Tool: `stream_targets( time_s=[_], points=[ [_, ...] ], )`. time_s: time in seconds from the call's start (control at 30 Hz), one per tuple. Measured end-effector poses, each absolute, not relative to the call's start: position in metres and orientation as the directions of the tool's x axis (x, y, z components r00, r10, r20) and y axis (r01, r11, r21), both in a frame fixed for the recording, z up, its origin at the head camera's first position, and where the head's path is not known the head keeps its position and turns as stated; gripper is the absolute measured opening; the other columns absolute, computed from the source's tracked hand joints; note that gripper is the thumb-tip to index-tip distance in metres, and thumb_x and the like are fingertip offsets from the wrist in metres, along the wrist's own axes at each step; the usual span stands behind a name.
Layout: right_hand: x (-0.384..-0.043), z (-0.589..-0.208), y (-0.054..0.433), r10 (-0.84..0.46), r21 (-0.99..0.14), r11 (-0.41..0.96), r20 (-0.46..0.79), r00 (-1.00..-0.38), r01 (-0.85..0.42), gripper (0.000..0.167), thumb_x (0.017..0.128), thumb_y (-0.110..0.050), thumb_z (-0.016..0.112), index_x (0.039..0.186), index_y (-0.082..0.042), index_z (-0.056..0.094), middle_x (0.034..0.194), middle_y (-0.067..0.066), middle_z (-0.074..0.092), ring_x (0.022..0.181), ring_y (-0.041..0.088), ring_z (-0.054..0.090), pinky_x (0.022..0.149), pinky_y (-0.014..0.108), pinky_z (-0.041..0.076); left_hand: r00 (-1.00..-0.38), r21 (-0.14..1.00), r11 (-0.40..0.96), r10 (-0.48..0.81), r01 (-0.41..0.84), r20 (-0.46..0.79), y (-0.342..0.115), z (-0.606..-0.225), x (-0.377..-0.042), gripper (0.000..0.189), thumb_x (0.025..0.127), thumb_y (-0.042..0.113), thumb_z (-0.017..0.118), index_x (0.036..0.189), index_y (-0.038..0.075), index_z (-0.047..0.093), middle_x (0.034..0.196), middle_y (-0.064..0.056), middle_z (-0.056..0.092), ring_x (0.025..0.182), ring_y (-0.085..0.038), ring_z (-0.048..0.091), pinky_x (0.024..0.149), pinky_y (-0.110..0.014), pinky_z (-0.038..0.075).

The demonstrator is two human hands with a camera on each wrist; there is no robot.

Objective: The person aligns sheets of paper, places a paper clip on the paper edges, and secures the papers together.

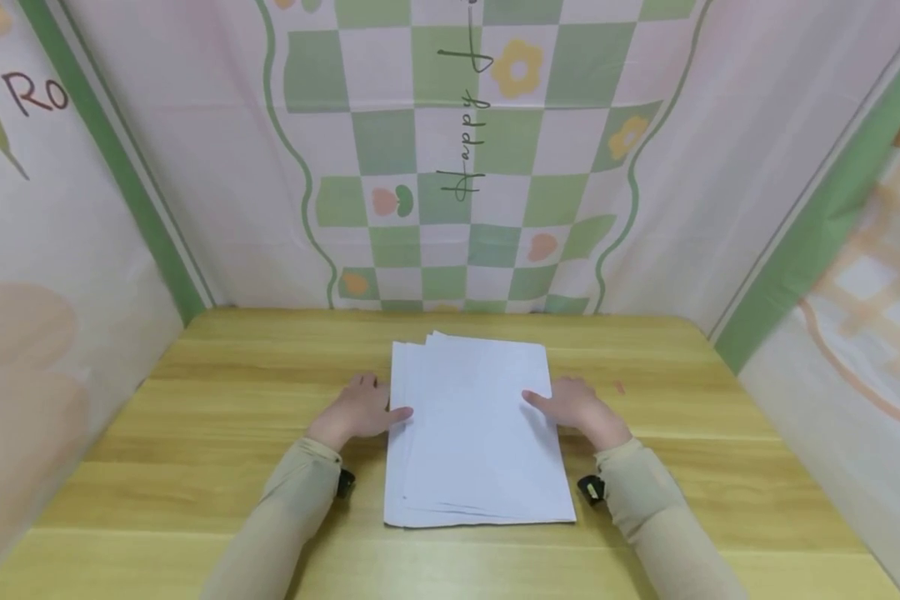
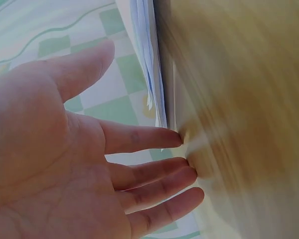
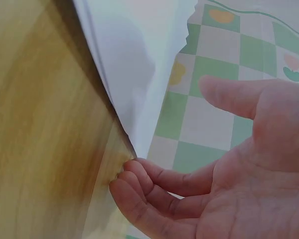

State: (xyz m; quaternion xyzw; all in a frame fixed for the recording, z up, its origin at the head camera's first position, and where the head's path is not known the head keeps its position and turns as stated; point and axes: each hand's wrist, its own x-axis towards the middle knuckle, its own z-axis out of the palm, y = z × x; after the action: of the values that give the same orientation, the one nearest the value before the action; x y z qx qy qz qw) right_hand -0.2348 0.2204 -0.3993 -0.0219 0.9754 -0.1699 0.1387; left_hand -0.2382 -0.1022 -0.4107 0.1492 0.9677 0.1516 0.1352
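My left hand [image 1: 362,410] was at the left side of the stack of paper [image 1: 487,433], its fingers extended and spread, fingertips down on the desk [image 1: 217,417]. My right hand [image 1: 573,402] was at the opposite side, its fingers loosely bent and the thumb held apart from them, gripping nothing. Both thumbs reached over the paper in the head view; I could not tell whether either touched it. The stack lay flat about midway between the desk's left and right edges, its far end near the back edge. Its sheets were uneven, some jutting out on the left and at the far left corner. Beyond the back edge hung a checked cloth [image 1: 386,142], and a small reddish mark [image 1: 619,387] showed on the desk, just right of my right hand.
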Motion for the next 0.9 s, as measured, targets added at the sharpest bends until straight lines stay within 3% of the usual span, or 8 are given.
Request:
stream_targets(
  time_s=[0.2, 0.33, 0.9],
  points=[
    [-0.2354, -0.4023, 0.2212, -0.087, -0.386, 0.922, -0.27, -0.959, 0.025, 0.049, 0.095, -0.045, 0.047, 0.06, -0.012, 0.038, 0.058, -0.001, 0.033, 0.053, 0.013, 0.032, 0.052, 0.027, 0.033, -0.922, 0.362, 0.902, 0.326, 0.237, -0.209, -0.1008, -0.4115, -0.2354, 0.074, 0.092, 0.051, 0.053, 0.14, -0.003, 0.04, 0.148, -0.032, 0.024, 0.139, -0.043, 0.022, 0.111, -0.055, 0.026],
    [-0.2374, -0.4032, 0.2232, -0.094, -0.391, 0.92, -0.261, -0.961, 0.016, 0.05, 0.097, -0.045, 0.044, 0.058, -0.014, 0.034, 0.055, -0.003, 0.031, 0.05, 0.01, 0.027, 0.05, 0.026, 0.03, -0.92, 0.363, 0.898, 0.336, 0.248, -0.202, -0.1, -0.4099, -0.2363, 0.076, 0.092, 0.051, 0.053, 0.14, -0.006, 0.039, 0.148, -0.033, 0.023, 0.138, -0.044, 0.023, 0.11, -0.055, 0.027],
    [-0.2394, -0.4024, 0.2186, -0.067, -0.427, 0.903, -0.266, -0.962, 0.055, 0.047, 0.097, -0.042, 0.044, 0.06, -0.013, 0.036, 0.054, -0.002, 0.035, 0.048, 0.011, 0.031, 0.051, 0.026, 0.033, -0.906, 0.443, 0.866, 0.36, 0.234, -0.224, -0.0989, -0.4071, -0.237, 0.079, 0.092, 0.051, 0.053, 0.145, -0.003, 0.03, 0.149, -0.033, 0.019, 0.139, -0.043, 0.02, 0.109, -0.057, 0.027]
  ],
)
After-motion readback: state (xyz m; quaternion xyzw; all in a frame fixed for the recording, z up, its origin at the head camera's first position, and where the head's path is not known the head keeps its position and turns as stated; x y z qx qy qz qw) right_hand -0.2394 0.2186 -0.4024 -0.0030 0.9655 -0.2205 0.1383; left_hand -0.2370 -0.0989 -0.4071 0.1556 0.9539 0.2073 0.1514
